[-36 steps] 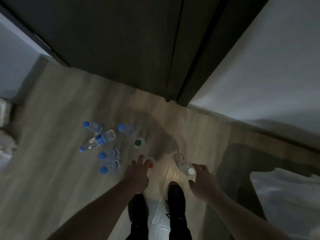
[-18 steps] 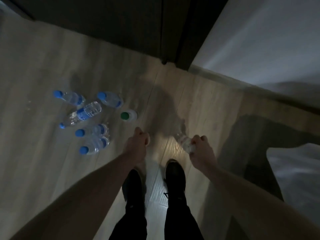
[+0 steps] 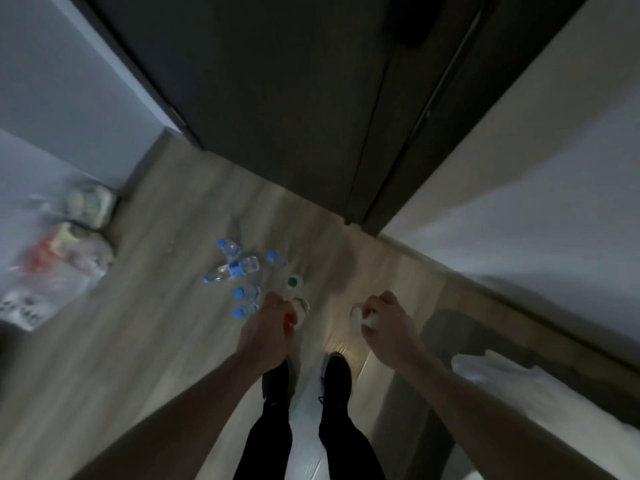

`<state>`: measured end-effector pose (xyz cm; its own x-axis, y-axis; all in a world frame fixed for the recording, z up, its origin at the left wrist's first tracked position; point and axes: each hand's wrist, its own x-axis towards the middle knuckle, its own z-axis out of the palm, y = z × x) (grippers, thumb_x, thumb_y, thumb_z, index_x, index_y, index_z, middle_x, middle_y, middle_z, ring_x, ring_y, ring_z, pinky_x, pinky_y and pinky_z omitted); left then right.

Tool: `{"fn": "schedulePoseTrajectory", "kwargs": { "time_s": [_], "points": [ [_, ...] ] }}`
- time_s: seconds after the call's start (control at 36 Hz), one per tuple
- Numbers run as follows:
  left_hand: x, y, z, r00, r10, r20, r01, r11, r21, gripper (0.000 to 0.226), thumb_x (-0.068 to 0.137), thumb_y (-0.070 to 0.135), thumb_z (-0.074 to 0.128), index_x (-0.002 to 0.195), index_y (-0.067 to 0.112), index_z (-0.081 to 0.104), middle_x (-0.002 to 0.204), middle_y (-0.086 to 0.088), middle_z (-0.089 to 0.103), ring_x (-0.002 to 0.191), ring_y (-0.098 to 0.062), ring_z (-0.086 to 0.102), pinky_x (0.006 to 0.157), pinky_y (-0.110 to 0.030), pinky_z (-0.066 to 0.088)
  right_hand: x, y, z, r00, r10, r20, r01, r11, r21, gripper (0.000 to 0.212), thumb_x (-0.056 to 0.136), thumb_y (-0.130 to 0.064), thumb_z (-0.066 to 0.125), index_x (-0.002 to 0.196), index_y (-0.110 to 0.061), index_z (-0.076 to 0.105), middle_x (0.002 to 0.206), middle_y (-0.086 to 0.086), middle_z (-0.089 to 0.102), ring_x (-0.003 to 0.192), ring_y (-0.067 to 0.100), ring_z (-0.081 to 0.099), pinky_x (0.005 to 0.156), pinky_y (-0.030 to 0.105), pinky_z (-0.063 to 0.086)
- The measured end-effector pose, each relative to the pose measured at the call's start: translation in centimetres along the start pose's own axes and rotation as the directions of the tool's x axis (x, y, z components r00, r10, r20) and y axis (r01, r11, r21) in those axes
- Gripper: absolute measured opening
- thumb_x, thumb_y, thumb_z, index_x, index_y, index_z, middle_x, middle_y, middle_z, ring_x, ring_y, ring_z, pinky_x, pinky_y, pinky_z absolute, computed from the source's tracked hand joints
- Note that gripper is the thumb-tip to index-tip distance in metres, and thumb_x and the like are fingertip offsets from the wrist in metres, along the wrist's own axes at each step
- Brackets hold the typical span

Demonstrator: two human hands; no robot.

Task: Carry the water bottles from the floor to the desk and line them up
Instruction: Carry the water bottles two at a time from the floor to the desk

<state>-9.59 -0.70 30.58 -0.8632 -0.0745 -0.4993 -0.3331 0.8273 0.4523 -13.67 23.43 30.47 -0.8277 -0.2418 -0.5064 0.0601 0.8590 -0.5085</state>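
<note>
The left hand (image 3: 268, 327) is clamped on a red-capped bottle (image 3: 294, 315); the right hand (image 3: 388, 327) grips a white-capped bottle (image 3: 363, 315); both hang above the wooden floor (image 3: 156, 341). Five blue-capped bottles (image 3: 239, 266) and a green-capped one (image 3: 293, 282) remain on the floor just beyond the left hand.

Loose bottles (image 3: 239, 271) lie on the floor (image 3: 156, 341), left of and ahead of both hands; a bag (image 3: 52, 289) lies farther left. The dark door (image 3: 277, 116) stands behind them; shoes (image 3: 337, 375) below.

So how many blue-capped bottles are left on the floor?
5, clustered left of the left hand: two at the back, one lying across, two nearest. None visibly hidden.
</note>
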Motion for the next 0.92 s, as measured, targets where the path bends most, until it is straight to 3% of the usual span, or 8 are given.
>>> {"fn": "schedulePoseTrajectory", "kwargs": {
  "time_s": [0.11,0.28,0.36,0.44,0.64,0.72,0.83,0.92],
  "points": [
    [-6.5,2.5,-7.0,0.996,-0.048,-0.07,0.044,0.997,-0.068,0.012,0.088,0.016,0.063,0.098,0.02,0.069,0.115,0.0,0.053,0.088,-0.027,0.065,0.077,-0.037,0.055,-3.8,-6.3,-5.9,0.986,-0.166,-0.01,0.166,0.985,-0.042,0.028,0.081,-0.014,0.074,0.088,-0.031,0.052,0.1,-0.009,0.046,0.075,0.01,0.05,0.071,0.02,0.038],
    [-16.8,2.7,-15.2,0.953,-0.073,-0.295,0.014,0.98,-0.196,0.012,0.084,0.013,0.068,0.092,0.02,0.072,0.106,0.001,0.058,0.09,-0.028,0.065,0.079,-0.034,0.051,-9.5,-15.8,-12.0,0.929,-0.366,-0.048,0.362,0.929,-0.085,0.021,0.077,-0.014,0.077,0.083,-0.026,0.061,0.091,-0.009,0.055,0.08,0.015,0.054,0.066,0.015,0.038],
    [-22.0,2.1,-18.5,0.917,-0.114,-0.383,0.023,0.972,-0.234,0.013,0.082,0.011,0.07,0.09,0.02,0.074,0.102,-0.001,0.059,0.087,-0.026,0.065,0.08,-0.034,0.052,-12.7,-20.7,-13.3,0.877,-0.481,-0.021,0.477,0.874,-0.093,0.013,0.077,-0.015,0.076,0.084,-0.021,0.067,0.093,-0.003,0.06,0.086,0.026,0.063,0.077,0.039,0.052],
    [-26.9,0.8,-20.7,0.864,-0.17,-0.475,0.039,0.961,-0.272,0.018,0.078,0.008,0.072,0.089,0.022,0.075,0.1,0.004,0.059,0.084,-0.02,0.065,0.072,-0.023,0.043,-15.1,-25.4,-13.1,0.856,-0.512,0.069,0.516,0.845,-0.14,0.013,0.077,-0.033,0.07,0.089,-0.03,0.065,0.099,-0.012,0.057,0.09,0.02,0.065,0.079,0.044,0.054],
    [-39.7,-4.8,-24.5,0.756,-0.233,-0.612,0.038,0.948,-0.315,0.02,0.079,0.006,0.072,0.094,0.02,0.075,0.098,0.007,0.059,0.088,-0.014,0.063,0.082,-0.027,0.049,-21.3,-35.6,-9.2,0.676,-0.728,0.113,0.737,0.665,-0.124,0.019,0.072,-0.048,0.058,0.091,-0.042,0.061,0.094,-0.02,0.059,0.084,0.002,0.062,0.075,0.037,0.055],
    [-45.8,-7.6,-25.8,0.723,-0.256,-0.642,0.058,0.948,-0.312,0.019,0.082,0.009,0.072,0.097,0.02,0.074,0.101,0.005,0.06,0.09,-0.013,0.06,0.084,-0.025,0.048,-25.7,-40.5,-6.8,0.6,-0.794,0.098,0.8,0.598,-0.055,0.01,0.076,-0.033,0.068,0.086,-0.033,0.063,0.085,-0.014,0.064,0.081,0.003,0.062,0.073,0.033,0.053],
    [-53.7,-11.3,-27.3,0.666,-0.292,-0.687,0.106,0.948,-0.3,0.017,0.084,0.014,0.071,0.1,0.021,0.073,0.103,0.005,0.067,0.091,-0.012,0.061,0.077,-0.019,0.043,-31.7,-46.6,-3.2,0.526,-0.844,0.108,0.847,0.531,0.022,0.02,0.08,-0.013,0.077,0.086,-0.03,0.068,0.079,-0.021,0.067,0.078,-0.006,0.062,0.065,0.007,0.042],
    [-59.3,-14.0,-28.1,0.6,-0.302,-0.741,0.148,0.952,-0.269,0.017,0.085,0.016,0.071,0.101,0.022,0.073,0.1,0.008,0.07,0.083,-0.006,0.055,0.067,-0.007,0.036,-35.5,-50.8,-0.5,0.466,-0.871,0.157,0.875,0.48,0.068,0.02,0.082,-0.015,0.077,0.091,-0.032,0.07,0.089,-0.02,0.069,0.083,-0.005,0.063,0.071,0.011,0.045]
  ]
}}
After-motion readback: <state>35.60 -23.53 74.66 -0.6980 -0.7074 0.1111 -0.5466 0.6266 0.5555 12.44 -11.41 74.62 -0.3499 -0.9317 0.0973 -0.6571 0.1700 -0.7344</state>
